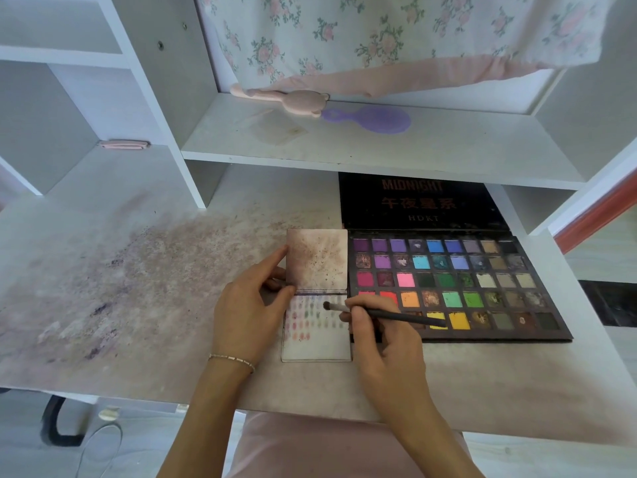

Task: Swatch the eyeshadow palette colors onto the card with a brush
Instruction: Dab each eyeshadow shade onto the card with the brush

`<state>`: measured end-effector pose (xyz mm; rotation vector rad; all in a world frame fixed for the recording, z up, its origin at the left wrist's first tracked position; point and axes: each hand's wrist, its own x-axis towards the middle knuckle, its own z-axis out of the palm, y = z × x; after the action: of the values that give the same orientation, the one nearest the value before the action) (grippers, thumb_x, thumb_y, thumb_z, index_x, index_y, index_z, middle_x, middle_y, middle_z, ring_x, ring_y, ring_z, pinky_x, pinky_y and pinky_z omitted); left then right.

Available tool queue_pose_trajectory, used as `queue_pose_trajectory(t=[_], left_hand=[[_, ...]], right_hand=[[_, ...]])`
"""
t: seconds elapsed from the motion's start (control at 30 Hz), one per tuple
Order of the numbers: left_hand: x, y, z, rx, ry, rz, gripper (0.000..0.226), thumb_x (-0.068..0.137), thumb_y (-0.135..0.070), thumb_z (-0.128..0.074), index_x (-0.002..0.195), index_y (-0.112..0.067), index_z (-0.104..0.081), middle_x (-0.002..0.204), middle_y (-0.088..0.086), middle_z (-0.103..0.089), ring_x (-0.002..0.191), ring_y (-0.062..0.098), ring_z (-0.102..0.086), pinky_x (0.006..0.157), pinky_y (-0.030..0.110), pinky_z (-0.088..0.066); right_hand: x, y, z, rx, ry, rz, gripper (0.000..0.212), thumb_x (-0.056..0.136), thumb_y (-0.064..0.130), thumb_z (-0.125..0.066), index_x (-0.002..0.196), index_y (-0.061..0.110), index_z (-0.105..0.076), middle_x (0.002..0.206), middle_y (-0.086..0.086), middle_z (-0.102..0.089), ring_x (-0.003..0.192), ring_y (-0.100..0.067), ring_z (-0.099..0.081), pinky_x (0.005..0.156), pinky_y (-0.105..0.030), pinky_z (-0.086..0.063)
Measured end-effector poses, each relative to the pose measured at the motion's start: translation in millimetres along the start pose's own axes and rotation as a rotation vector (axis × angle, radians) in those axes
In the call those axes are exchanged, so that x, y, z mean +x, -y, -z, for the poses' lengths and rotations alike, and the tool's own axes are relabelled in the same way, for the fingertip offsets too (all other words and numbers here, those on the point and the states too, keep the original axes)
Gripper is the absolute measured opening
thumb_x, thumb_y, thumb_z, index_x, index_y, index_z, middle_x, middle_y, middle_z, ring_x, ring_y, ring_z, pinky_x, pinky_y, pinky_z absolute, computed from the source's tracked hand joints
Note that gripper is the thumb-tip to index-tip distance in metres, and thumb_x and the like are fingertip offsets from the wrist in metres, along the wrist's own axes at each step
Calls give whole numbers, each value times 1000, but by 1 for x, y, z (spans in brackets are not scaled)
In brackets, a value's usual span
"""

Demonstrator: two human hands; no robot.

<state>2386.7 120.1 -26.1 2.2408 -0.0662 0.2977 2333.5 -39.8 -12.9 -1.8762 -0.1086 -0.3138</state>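
Note:
An open eyeshadow palette (458, 288) with many coloured pans lies on the desk at the right, its black lid (420, 201) propped up behind. Left of it lies a small folded white card (317, 343) with rows of faint colour swatches; its stained upper flap (317, 260) stands up. My left hand (251, 305) holds the flap's left edge between thumb and fingers. My right hand (382, 339) grips a thin black brush (389, 315), and the brush tip sits over the top right of the swatch rows.
The desk top (138, 288) left of the card is smeared with purple and brown powder. A shelf (344, 146) above the palette holds a purple hand mirror (372, 119) and a pink bear-shaped tool (286, 100). A floral cloth (396, 36) hangs behind.

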Motion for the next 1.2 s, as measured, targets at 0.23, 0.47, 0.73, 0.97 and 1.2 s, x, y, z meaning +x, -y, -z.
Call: queue_pose_trajectory(t=[0.23, 0.47, 0.73, 0.97, 1.2], left_hand=[[0, -2, 1, -19, -18, 9, 53, 81, -17, -63, 112, -55, -42, 83, -29, -59, 87, -9, -55, 69, 3, -37], [-2, -4, 2, -39, -38, 36, 47, 83, -16, -60, 112, -51, -47, 83, -31, -59, 86, -17, -52, 69, -7, -33], [-2, -8, 1, -59, -53, 68, 43, 84, -12, -59, 117, -39, -53, 84, -29, -58, 83, -22, -51, 68, -9, -30], [-1, -8, -1, -41, -49, 97, 35, 84, -12, -59, 115, -27, -61, 84, -16, -64, 78, -6, -55, 70, 5, -34], [-3, -7, 0, -24, -71, 98, 29, 84, -12, -60, 110, -23, -65, 83, -13, -62, 76, -6, -54, 68, 8, -34]], right_hand=[[4, -10, 30, 4, -138, -26, 18, 87, 24, -44, 91, 37, -55, 86, 9, -63, 80, -1, -61, 64, -6, -44], [6, -19, 76, -106, -265, -69, 20, 87, 21, -46, 92, 39, -54, 83, 6, -62, 80, -4, -60, 64, -7, -45], [3, -28, 101, -191, -398, -171, 20, 92, 20, -50, 76, 33, -48, 76, 13, -58, 77, 18, -55, 56, 2, -39], [4, -30, 100, -274, -327, -155, 31, 91, 7, -48, 69, 30, -47, 67, 10, -56, 71, 12, -55, 52, -3, -41], [4, -33, 100, -288, -266, -183, 26, 91, 13, -48, 71, 29, -49, 69, 7, -58, 75, 5, -55, 55, -4, -42]])
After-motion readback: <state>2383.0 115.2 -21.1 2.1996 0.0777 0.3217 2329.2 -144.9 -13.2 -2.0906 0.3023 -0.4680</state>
